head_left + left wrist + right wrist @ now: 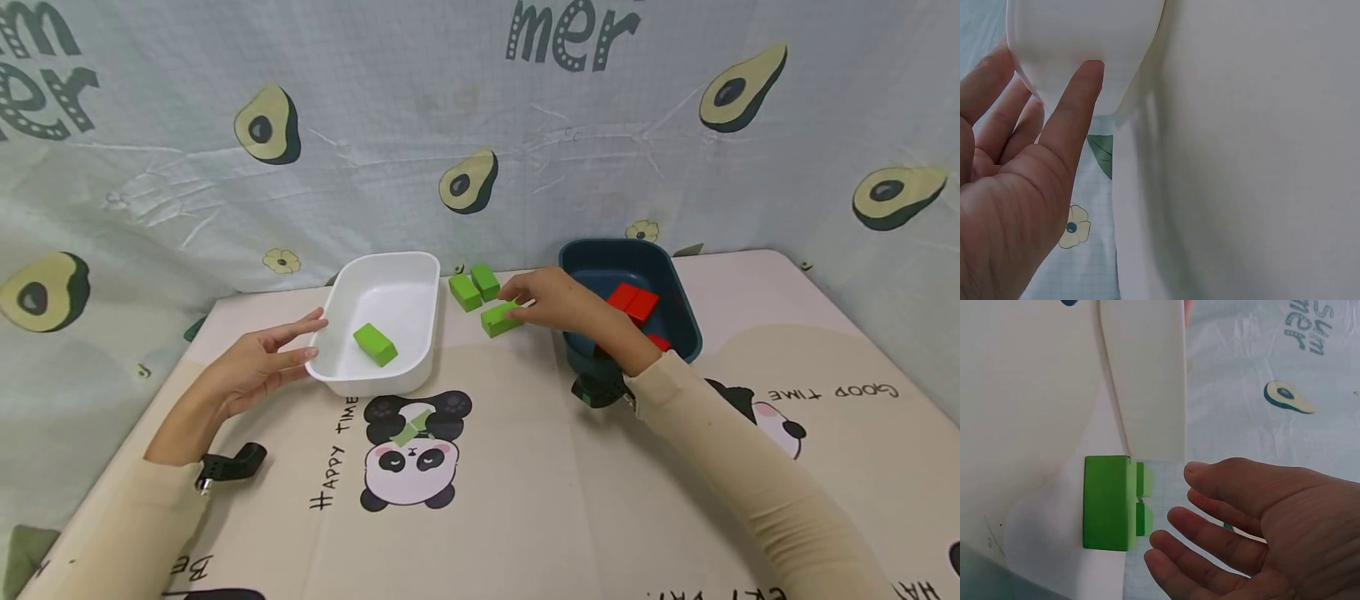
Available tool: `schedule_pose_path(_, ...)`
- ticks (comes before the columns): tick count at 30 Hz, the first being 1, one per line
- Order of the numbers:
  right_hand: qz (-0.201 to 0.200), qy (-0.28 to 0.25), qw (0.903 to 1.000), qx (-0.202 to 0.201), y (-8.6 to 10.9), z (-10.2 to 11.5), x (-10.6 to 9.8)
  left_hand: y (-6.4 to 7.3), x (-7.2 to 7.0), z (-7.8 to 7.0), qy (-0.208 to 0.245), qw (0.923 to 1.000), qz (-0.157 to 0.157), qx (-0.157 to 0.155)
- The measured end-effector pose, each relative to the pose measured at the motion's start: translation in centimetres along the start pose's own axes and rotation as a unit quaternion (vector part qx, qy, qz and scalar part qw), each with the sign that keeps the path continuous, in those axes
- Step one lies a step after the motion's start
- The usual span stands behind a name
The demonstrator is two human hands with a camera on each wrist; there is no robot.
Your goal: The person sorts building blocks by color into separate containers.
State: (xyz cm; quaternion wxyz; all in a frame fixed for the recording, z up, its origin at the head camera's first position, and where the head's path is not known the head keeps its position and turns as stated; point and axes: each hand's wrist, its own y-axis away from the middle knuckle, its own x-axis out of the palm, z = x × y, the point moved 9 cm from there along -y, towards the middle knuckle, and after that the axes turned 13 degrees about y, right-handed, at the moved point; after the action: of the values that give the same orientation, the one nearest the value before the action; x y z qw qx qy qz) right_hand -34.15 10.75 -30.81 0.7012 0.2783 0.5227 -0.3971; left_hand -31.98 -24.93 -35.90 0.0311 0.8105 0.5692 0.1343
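At the left side of the white container (405, 377), my left hand (258, 362) has its fingers spread and rests fingertips against the wall and rim. The left wrist view shows the thumb laid along the container's outside (1079, 31). One green block (375, 344) lies inside it. My right hand (551, 298) is right over a green block (497, 320) on the table, fingers loosely bent. In the right wrist view the fingers stand apart from that block (1107, 503), with nothing between them. Two more green blocks (465, 292) lie side by side just behind it.
A dark blue container (678, 292) stands on the right, partly under my right forearm, with several red blocks (633, 302) in it. Behind the table hangs an avocado-print cloth (360, 183). A pink cloth with pandas (510, 467) covers the table.
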Motion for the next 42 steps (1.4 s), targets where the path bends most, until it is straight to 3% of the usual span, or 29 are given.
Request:
schedule_pose_path(7, -0.003, 0.017, 0.9997, 0.016, -0.3, 0.1, 0.3, 0.0, -0.1, 0.0, -0.029, 0.9995, -0.005, -0.009)
schedule_pose_path(17, 0.025, 0.046, 0.9962, 0.07, -0.3, -0.5, 1.4, -0.3, 0.0, 0.0, -0.05, 0.9987, -0.003, -0.007)
schedule_pose_path(23, 0.068, 0.06, 0.9908, 0.101, -1.0, -0.3, 3.0, -0.1, 0.2, 0.1, -0.046, 0.9989, -0.006, -0.007)
schedule_pose_path(27, 0.06, 0.066, 0.9904, 0.106, -2.0, 0.5, 3.4, 0.1, 0.0, -0.1, -0.043, 0.999, -0.009, -0.005)
schedule_pose_path(32, 0.014, 0.016, 0.9936, 0.111, -2.5, 1.2, 3.8, 0.2, -0.2, -0.3, -0.039, 0.9992, -0.01, 0.001)
schedule_pose_path(37, -0.019, -0.055, 0.9954, 0.076, -2.4, 1.8, 4.8, 0.2, -0.1, -0.1, -0.032, 0.9994, -0.01, -0.002)
schedule_pose_path(39, -0.03, -0.088, 0.9927, 0.076, -2.2, 1.8, 5.1, 0.2, -0.1, -0.1, -0.034, 0.9994, -0.011, -0.004)
schedule_pose_path(42, -0.041, -0.134, 0.9842, 0.108, -2.1, 1.6, 5.9, 0.1, -0.2, -0.1, -0.042, 0.999, -0.013, -0.006)
